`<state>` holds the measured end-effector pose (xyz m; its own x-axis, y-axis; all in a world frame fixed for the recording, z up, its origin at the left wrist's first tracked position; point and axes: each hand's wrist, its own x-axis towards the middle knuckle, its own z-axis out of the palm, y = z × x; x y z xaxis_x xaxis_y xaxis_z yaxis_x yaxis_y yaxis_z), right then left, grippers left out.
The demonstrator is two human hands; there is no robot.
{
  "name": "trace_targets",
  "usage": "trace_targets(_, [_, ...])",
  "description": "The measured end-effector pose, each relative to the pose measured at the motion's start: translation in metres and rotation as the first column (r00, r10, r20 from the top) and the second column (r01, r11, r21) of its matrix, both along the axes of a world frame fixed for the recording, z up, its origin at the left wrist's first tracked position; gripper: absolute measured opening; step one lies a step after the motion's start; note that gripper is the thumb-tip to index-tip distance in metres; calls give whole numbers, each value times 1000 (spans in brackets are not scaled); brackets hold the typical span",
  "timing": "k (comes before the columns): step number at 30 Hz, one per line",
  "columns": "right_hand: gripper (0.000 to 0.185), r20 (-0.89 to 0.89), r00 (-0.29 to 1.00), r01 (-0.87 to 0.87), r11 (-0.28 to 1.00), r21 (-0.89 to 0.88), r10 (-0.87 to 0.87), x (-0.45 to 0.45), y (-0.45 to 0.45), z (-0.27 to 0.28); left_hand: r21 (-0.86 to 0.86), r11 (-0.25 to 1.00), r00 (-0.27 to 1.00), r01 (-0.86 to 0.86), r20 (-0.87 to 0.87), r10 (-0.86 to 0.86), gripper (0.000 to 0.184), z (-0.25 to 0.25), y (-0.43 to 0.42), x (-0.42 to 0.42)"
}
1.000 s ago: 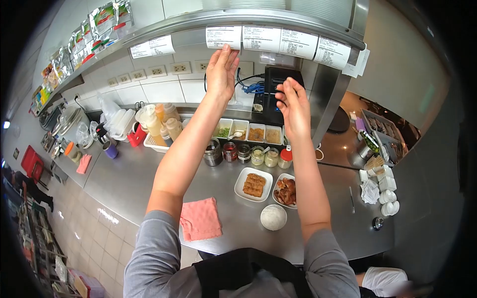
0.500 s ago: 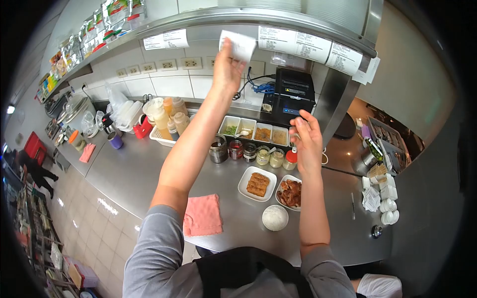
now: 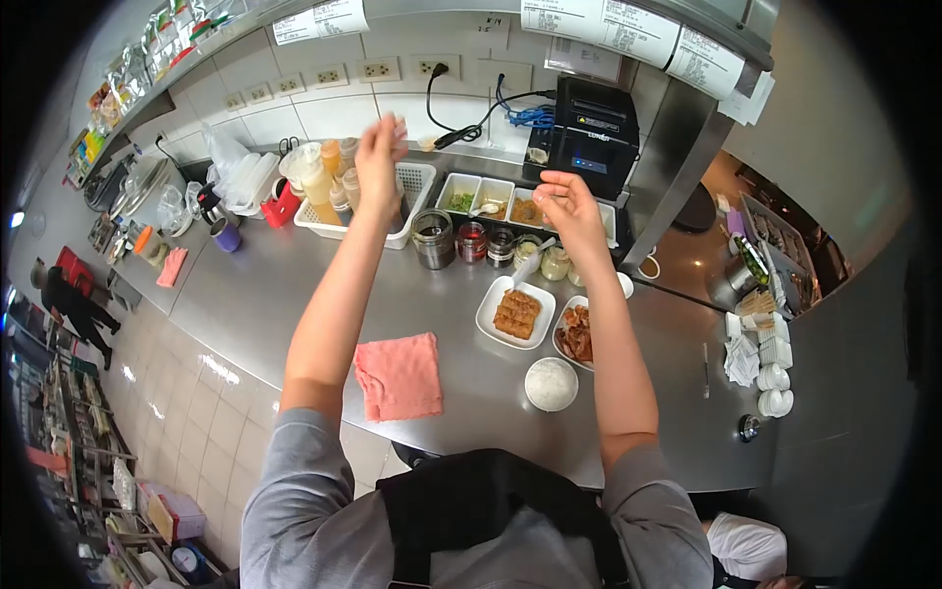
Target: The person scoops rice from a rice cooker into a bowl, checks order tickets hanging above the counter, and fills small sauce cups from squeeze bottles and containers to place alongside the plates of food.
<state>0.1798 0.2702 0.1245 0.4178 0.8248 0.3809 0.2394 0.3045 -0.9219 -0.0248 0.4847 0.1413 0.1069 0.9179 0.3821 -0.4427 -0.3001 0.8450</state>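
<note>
My left hand [image 3: 381,157] is raised in front of the white basket of sauce bottles [image 3: 420,191]. Its fingers are smeared by motion, and no paper shows in it. My right hand [image 3: 572,211] hangs above the row of small jars [image 3: 500,247], fingers loosely curled and apart, with nothing visible between them. Below it stand a square white dish of browned rolls [image 3: 517,314] and a dish of dark glazed meat [image 3: 575,336], partly covered by my forearm. A bowl of white rice [image 3: 551,384] sits nearer me. A pale utensil [image 3: 530,263] leans by the jars.
A pink cloth [image 3: 400,378] lies on the steel counter [image 3: 265,324]. Behind are a black printer [image 3: 586,133] and white topping tubs [image 3: 461,193]. Printed slips [image 3: 636,34] hang from the rail above. A call bell [image 3: 749,428] stands at right. A person in black [image 3: 77,304] is far left.
The white paper slip in my left hand is no longer visible. My left hand has come down and left; my right hand has shifted slightly left. The view has tilted downward.
</note>
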Motion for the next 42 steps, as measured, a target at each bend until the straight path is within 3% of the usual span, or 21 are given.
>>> trace_targets(2, [33, 149, 989, 24, 996, -82, -12, 17, 22, -38, -55, 998, 991, -13, -132, 6, 27, -57, -2, -10])
trace_targets(3, [29, 320, 947, 81, 991, -109, -42, 25, 34, -61, -63, 998, 976, 27, -212, -40, 24, -87, -2, -13])
trace_targets(4, [32, 369, 929, 56, 976, -210, 26, 28, 37, -78, -74, 995, 953, 67, -290, -85, 21, -111, -5, -16])
trace_targets(6, [42, 619, 749, 42, 917, -397, 234, 28, 36, -101, -117, 982, 887, 147, -424, -183, 15, -141, -32, -15])
trace_targets(9, [53, 478, 634, -9, 624, -781, 608, 20, 28, -114, -99, 947, 770, 305, -560, -306, 18, -186, -60, -11])
trace_targets(12, [59, 536, 597, 133, 585, -800, 597, 16, 20, -137, -20, 931, 646, 365, -715, -269, 22, -212, -90, -4])
trace_targets(14, [54, 579, 587, 152, 626, -765, 566, 14, 17, -154, 29, 904, 555, 426, -798, -236, 26, -209, -104, 3])
trace_targets(19, [29, 689, 608, 333, 660, -673, 395, 10, 11, -171, -1, 890, 558, 456, -778, -287, 30, -201, -112, 23])
trace_targets(21, [21, 758, 595, 381, 737, -558, 266, 11, 9, -167, 11, 889, 556, 457, -784, -276, 29, -191, -112, 29])
trace_targets(22, [18, 786, 585, 402, 770, -495, 200, 10, 9, -164, 260, 870, 627, 418, -776, -70, 29, -184, -113, 33])
trace_targets(24, [20, 790, 596, 314, 863, -395, 145, 10, 11, -135, 697, 657, 737, 287, -599, 314, 30, -169, -109, 41])
trace_targets(26, [23, 734, 676, 236, 925, -297, 63, 4, 6, -96, 370, 843, 734, 391, -678, -43, 32, -159, -95, 43])
trace_targets(27, [25, 673, 740, 208, 948, -242, 9, 3, 5, -77, 187, 875, 717, 447, -660, -225, 33, -152, -88, 45])
trace_targets(28, [28, 603, 796, 185, 966, -178, -42, 1, 4, -57, 55, 894, 755, 444, -560, -341, 30, -135, -86, 45])
trace_targets(30, [38, 503, 836, 249, 968, 5, -218, -4, -5, -17, -25, 910, 869, 414, -288, -403, 27, -94, -80, 43])
trace_targets(31, [44, 530, 781, 345, 936, 73, -329, -4, -9, -5, 18, 925, 902, 379, -231, -365, 28, -65, -82, 38])
trace_targets(35, [43, 364, 879, 303, 950, 72, -308, -14, -30, 20, 287, 933, 974, 218, -125, -189, 37, 26, -74, 27])
trace_targets(37, [48, 299, 924, 242, 970, 18, -236, -21, -38, 31, 422, 867, 962, 265, -173, -210, 29, 63, -66, 24])
trace_targets(40, [56, 368, 856, 220, 899, 377, -364, -40, -33, 65, 573, 621, 713, 534, -700, 33, 18, 119, -83, 7])
trace_targets(41, [66, 436, 824, 209, 908, 362, -363, -47, -36, 85, 701, 394, 729, 594, -676, 104, 14, 130, -86, 9])
trace_targets(42, [55, 483, 773, 196, 879, 435, -412, -53, -30, 99, 727, 325, 722, 605, -673, 162, 15, 139, -90, 10])
